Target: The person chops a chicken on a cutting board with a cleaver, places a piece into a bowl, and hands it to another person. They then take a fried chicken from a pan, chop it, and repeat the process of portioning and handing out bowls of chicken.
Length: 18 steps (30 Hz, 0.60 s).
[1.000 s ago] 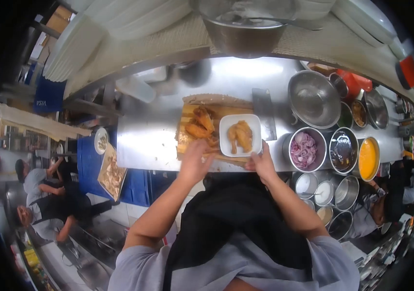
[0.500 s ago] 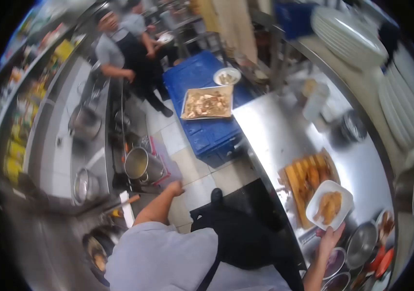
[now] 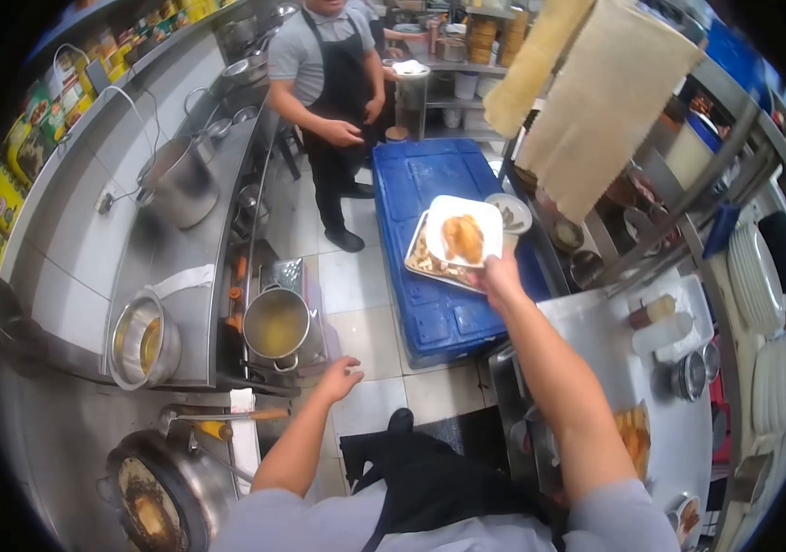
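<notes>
My right hand [image 3: 501, 276] grips the near edge of a white square plate [image 3: 441, 209] with a golden-brown piece of food [image 3: 463, 237] on it. The plate is held above a blue lidded bin [image 3: 425, 170] and covers part of a paper-lined tray [image 3: 448, 276] of chopped food. A round plate [image 3: 523, 213] with small pieces lies just beyond it. My left hand [image 3: 339, 377] hangs in the air with its fingers apart, holding nothing, near a steel pot [image 3: 276, 324] of yellowish liquid.
Two people in aprons [image 3: 338, 74] stand past the bin's left side. A wok [image 3: 149, 506] is at lower left, beside a steel bowl [image 3: 146, 339]. Light cloths [image 3: 595, 110] hang at upper right. The steel counter [image 3: 618, 368] on the right holds bottles and bowls.
My right hand has carried the square plate from over the right counter to above the blue bin. The view has turned, and one standing person appears closer.
</notes>
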Tool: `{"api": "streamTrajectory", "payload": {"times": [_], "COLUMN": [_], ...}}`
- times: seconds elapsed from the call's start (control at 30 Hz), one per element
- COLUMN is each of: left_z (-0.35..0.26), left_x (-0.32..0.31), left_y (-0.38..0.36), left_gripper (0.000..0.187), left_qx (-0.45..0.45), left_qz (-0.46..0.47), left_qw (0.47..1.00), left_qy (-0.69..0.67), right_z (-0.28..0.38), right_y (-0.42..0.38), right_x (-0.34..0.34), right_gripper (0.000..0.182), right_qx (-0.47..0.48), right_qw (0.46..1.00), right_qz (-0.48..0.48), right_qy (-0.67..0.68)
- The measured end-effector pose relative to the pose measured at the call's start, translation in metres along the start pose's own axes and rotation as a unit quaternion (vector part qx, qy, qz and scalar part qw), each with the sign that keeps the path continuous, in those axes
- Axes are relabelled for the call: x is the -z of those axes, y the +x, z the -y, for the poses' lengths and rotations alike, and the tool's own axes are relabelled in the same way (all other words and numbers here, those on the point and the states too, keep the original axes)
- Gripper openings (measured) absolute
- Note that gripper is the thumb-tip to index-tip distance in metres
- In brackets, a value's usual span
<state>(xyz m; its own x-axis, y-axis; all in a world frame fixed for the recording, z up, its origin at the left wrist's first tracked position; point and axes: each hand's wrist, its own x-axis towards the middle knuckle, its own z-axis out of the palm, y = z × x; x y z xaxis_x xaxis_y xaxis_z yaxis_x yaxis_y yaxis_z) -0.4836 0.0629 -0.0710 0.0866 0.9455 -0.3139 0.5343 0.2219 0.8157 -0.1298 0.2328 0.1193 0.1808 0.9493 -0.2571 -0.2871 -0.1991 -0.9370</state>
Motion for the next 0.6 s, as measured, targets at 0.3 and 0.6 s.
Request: {"api": "streamTrajectory", "payload": {"times": [0.3, 0.6], "left_z": [0.040, 0.017], "left_x": [0.050, 0.065], "left_y": [-0.113, -0.122], "left_gripper": [0.037, 0.035], "left_qx": [0.131, 0.153], "left_qz": [-0.028, -0.036], "left_qw": [0.972, 0.962], "left_qy": [-0.194, -0.225], "right_z": [-0.030, -0.059], "right_y": [0.094, 0.126], "right_x": [-0.153, -0.198], "right_gripper": [0.029, 0.028], "right_qx": [-0.066, -0.103], "right_qw": [0.996, 0.990], "right_qz": [0.052, 0.099], "right_qy": [-0.016, -0.018]}}
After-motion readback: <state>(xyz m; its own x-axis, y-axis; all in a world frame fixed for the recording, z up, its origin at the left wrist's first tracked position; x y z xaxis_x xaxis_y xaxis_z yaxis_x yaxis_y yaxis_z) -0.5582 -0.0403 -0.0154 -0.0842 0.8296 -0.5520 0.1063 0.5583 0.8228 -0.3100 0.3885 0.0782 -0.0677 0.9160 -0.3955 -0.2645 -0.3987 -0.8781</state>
